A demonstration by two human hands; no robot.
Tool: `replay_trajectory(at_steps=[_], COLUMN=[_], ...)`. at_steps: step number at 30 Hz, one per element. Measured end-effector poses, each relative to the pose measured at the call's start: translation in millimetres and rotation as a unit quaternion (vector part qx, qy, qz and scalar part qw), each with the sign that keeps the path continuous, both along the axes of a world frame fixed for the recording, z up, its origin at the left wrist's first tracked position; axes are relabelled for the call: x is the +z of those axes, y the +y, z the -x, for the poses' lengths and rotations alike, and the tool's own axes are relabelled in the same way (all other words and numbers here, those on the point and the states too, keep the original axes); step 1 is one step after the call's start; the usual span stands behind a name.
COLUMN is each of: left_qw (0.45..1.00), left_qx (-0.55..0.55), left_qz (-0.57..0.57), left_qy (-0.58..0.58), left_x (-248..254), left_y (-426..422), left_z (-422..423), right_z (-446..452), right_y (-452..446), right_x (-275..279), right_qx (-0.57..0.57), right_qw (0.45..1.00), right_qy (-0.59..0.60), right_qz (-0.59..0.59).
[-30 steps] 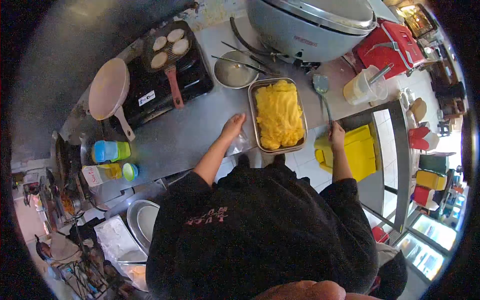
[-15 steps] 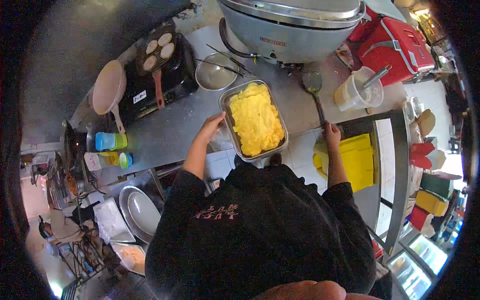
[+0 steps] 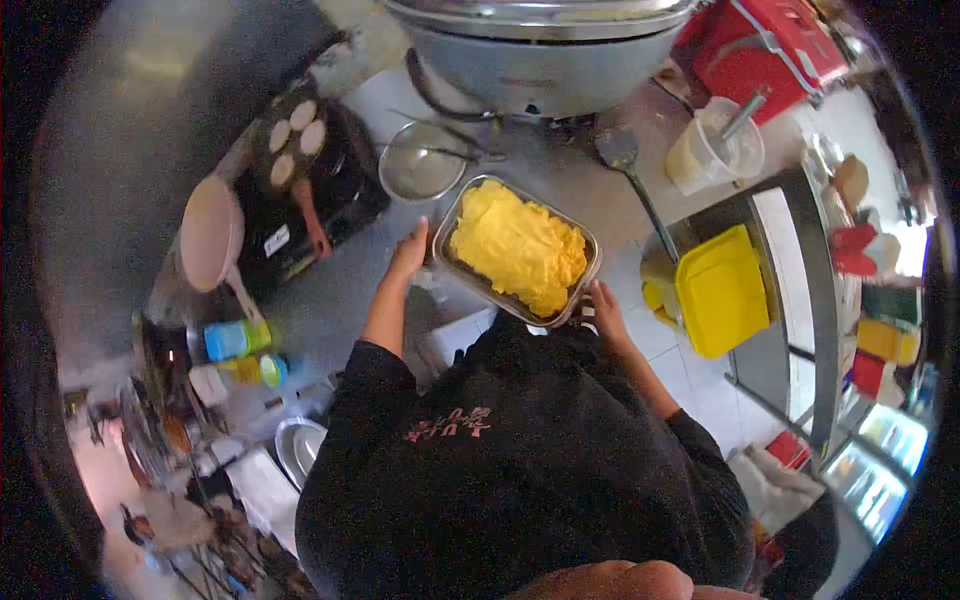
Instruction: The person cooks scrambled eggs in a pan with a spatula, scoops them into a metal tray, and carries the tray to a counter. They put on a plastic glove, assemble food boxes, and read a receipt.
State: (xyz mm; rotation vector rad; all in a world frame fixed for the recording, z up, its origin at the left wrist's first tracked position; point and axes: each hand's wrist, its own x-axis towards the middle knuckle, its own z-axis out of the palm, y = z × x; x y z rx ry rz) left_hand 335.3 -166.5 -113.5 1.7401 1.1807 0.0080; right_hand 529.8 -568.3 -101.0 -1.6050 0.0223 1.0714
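A rectangular metal tray (image 3: pixel 447 268) heaped with soft yellow food (image 3: pixel 515 245) is at the counter's front edge, turned at an angle. My left hand (image 3: pixel 405 255) is at its left side, thumb up along the rim, other fingers partly hidden. At the lower right corner, my right hand (image 3: pixel 602 310) has its fingers curled round the tray's edge. To the right lies a black spatula (image 3: pixel 640 185), released, its handle pointing toward me. A metal bowl (image 3: pixel 420 172) with dark tongs (image 3: pixel 450 150) across it stands just behind the tray.
A large grey cooker (image 3: pixel 540 75) stands at the back. To the left are a griddle pan (image 3: pixel 290 140) with several pale round patties on a black stove and a light frying pan (image 3: pixel 210 235). A plastic tub (image 3: pixel 700 160) and a yellow tray (image 3: pixel 722 290) are on the right.
My right hand has let go of the spatula and moved left to the metal tray. The tray has turned, its lower end swinging right. The view has shifted slightly.
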Motion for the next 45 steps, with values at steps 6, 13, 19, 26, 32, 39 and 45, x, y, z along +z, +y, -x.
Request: replay_trajectory(at_steps=[6, 13, 19, 26, 32, 39, 45], left_qw=[0.989, 0.991, 0.994, 0.938, 0.895, 0.833, 0.813], left_qx=[-0.145, -0.129, -0.099, -0.228, -0.352, -0.460, -0.495], left_qz=[-0.010, -0.044, 0.035, 0.128, 0.181, 0.268, 0.266], left_qy=[0.037, 0.008, -0.014, -0.226, -0.206, -0.151, -0.153], left_x=[-9, -36, -25, 89, 170, 153, 171], left_y=[20, 9, 17, -149, -438, -662, -793], left_z=[-40, -32, -53, -114, -140, -186, -247], right_z=[21, 31, 44, 78, 162, 201, 169], right_y=[32, 47, 37, -116, -370, -576, -692], right_x=[-50, 37, 39, 84, 147, 211, 219], right_qx=[-0.113, -0.186, -0.248, -0.379, -0.516, -0.620, -0.663], right_qw=[0.967, 0.946, 0.935, 0.884, 0.792, 0.701, 0.681], right_qy=[-0.206, -0.206, -0.205, -0.240, -0.250, -0.252, -0.242], right_qz=[0.099, 0.168, 0.149, 0.133, 0.209, 0.245, 0.196])
